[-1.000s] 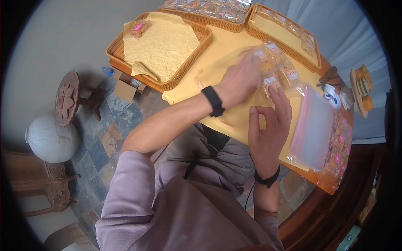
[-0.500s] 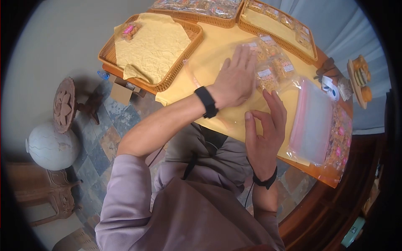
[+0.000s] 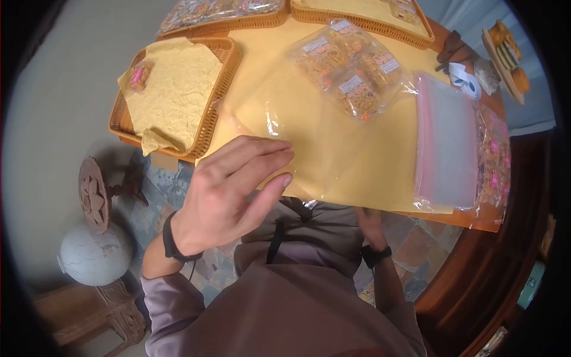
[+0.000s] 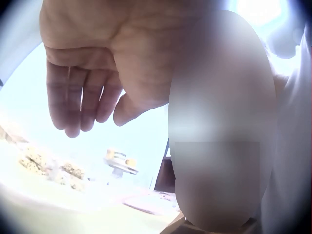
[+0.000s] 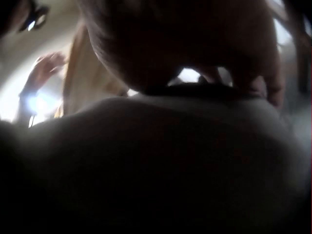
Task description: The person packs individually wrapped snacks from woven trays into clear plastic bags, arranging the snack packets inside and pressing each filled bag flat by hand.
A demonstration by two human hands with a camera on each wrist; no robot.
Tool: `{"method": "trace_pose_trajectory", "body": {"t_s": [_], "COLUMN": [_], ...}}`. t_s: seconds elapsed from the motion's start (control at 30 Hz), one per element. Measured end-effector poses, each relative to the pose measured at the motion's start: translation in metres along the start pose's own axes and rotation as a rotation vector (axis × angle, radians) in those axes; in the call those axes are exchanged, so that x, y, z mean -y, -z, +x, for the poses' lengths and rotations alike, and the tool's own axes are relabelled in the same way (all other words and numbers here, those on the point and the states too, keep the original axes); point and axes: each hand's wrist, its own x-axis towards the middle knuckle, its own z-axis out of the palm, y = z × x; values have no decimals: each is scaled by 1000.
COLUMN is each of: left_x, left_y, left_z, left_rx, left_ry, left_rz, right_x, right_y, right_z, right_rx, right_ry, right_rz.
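Note:
A clear plastic bag [image 3: 273, 119] lies flat on the yellow-covered table, with several packets of crunchy snack [image 3: 360, 95] at its far right end. Over the bag's near left part hovers the left hand [image 3: 229, 187], fingers loosely extended and nothing held; in the left wrist view the same hand [image 4: 92, 63] shows its empty palm. Down beside the lap, below the table's edge, is the right hand [image 3: 370, 229], partly hidden. The right wrist view is dark, with that hand's fingers [image 5: 263, 87] bent downward and nothing visible in them.
A lined wicker tray [image 3: 211, 122] with one pink-labelled packet stands at the left. Two more baskets stand along the back. On the right lie a stack of clear pink-edged bags [image 3: 446, 146] and pink-labelled packets [image 3: 493, 160], with a white roll [image 3: 464, 80] behind.
The left hand has moved from beside the packets toward the near left. From above the table, the right hand has dropped to the lap. The head view has shifted.

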Motion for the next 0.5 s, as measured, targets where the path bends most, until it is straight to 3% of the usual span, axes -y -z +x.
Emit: {"method": "trace_pose_trajectory", "body": {"t_s": [0.1, 0.5], "left_x": [0, 3], "left_y": [5, 22], "left_z": [13, 58], "left_rx": [-107, 33], "left_ry": [-80, -130], "left_rz": [-24, 60], "right_x": [-25, -36], "right_y": [-4, -7], "right_z": [3, 36], "right_rx": [-39, -156], "right_ry": [3, 44], "right_rz": [14, 5]}}
